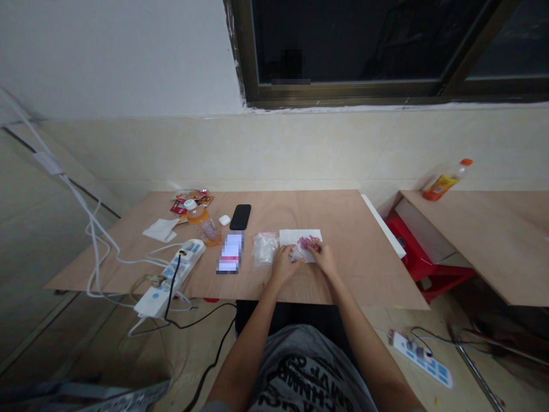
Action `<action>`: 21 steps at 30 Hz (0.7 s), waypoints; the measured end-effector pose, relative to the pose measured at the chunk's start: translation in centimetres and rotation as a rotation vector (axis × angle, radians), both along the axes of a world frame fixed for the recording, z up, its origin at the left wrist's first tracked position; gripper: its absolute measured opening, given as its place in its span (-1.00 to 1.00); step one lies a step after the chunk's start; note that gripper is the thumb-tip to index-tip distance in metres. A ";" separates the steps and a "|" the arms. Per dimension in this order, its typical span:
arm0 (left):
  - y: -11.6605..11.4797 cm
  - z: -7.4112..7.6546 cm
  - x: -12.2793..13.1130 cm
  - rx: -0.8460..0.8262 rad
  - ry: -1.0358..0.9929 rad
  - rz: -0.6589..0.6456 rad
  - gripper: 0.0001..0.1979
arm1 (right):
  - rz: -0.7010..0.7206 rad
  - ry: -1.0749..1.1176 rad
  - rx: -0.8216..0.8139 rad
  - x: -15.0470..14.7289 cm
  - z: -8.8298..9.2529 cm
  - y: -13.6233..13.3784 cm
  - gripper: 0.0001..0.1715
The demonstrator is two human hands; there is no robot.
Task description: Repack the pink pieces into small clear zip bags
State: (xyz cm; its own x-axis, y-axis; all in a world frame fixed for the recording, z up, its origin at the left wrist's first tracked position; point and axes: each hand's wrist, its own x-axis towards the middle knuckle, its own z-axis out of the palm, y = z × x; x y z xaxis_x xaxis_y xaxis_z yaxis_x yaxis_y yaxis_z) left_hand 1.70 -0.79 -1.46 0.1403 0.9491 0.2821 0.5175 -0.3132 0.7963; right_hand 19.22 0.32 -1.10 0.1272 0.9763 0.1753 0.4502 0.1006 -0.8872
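white paper [288, 236] lay on the table [343, 223], nearer its right edge than its left, bearing small pink pieces [304, 242]. the right hand [323, 256] curled its fingers at the pieces; the left hand [285, 262] bent over the paper's near left corner. whether either gripped anything, i could not tell. a clear bag [265, 248] lay beside the paper's left edge.

Paper sheet [291, 236] (matt); smooth wooden tabletop [369, 266]
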 end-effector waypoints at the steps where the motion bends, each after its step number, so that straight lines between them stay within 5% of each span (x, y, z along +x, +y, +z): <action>1: 0.0 0.0 0.0 0.001 -0.001 -0.001 -0.53 | 0.008 0.059 0.015 -0.1 -0.4 -0.1 -0.60; 10: 0.0 0.2 0.0 0.005 0.014 0.000 -0.56 | 0.086 0.202 -0.052 -1.5 -1.4 -0.1 -0.65; 21: 0.2 0.2 0.3 -0.012 -0.050 0.041 -0.54 | 0.188 -0.037 -0.041 -1.5 0.3 -1.5 -0.77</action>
